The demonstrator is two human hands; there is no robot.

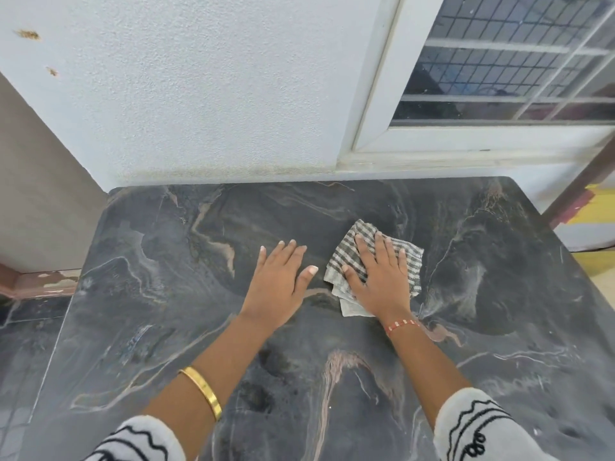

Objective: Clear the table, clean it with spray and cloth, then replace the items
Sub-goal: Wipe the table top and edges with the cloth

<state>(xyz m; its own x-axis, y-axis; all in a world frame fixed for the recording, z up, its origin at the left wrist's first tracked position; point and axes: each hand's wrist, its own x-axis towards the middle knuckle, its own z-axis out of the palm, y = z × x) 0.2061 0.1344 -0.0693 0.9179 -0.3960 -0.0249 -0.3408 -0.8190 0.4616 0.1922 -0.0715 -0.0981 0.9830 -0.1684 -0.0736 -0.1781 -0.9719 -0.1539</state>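
A dark marbled table (166, 311) fills the lower part of the head view. A folded grey-and-white checked cloth (346, 252) lies on it, right of centre. My right hand (381, 277) presses flat on the cloth with fingers spread. Just left of the cloth, my left hand (278, 279) rests palm down on the bare tabletop, fingers apart and holding nothing. No spray bottle or other table items are in view.
The table's far edge meets a white textured wall (199, 94). A barred window (506, 61) in a white frame is at the upper right. Dark floor tiles (26, 344) show to the left of the table, and a yellow patterned floor (595, 207) to the right.
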